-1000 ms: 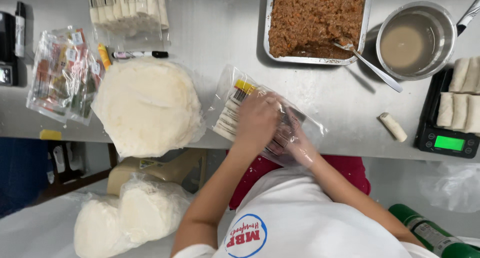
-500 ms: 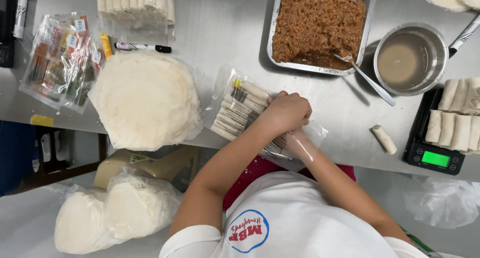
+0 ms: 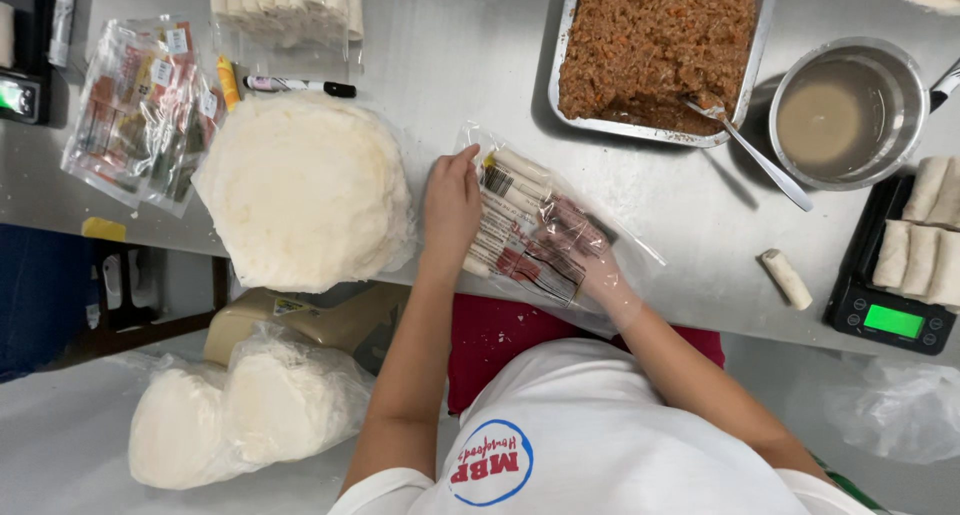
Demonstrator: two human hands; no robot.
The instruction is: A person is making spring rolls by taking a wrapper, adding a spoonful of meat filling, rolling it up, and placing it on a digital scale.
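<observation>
clear bag of rolls (image 3: 520, 230) is steadied flat by left hand (image 3: 452, 210) pressed on its edge | right hand (image 3: 575, 243) is slipped inside, grip hidden, cannot tell | steel table (image 3: 480, 65) is used as support

I worked in a food-preparation kitchen: a stainless steel bench (image 3: 480, 65) carried a metal tray of minced filling (image 3: 655, 50), a stack of round wrappers (image 3: 305, 190), a digital scale (image 3: 885, 315) and bagged rolls (image 3: 285, 5).

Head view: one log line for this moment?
left hand on bag edge | right hand inside clear bag of rolls | steel table
</observation>
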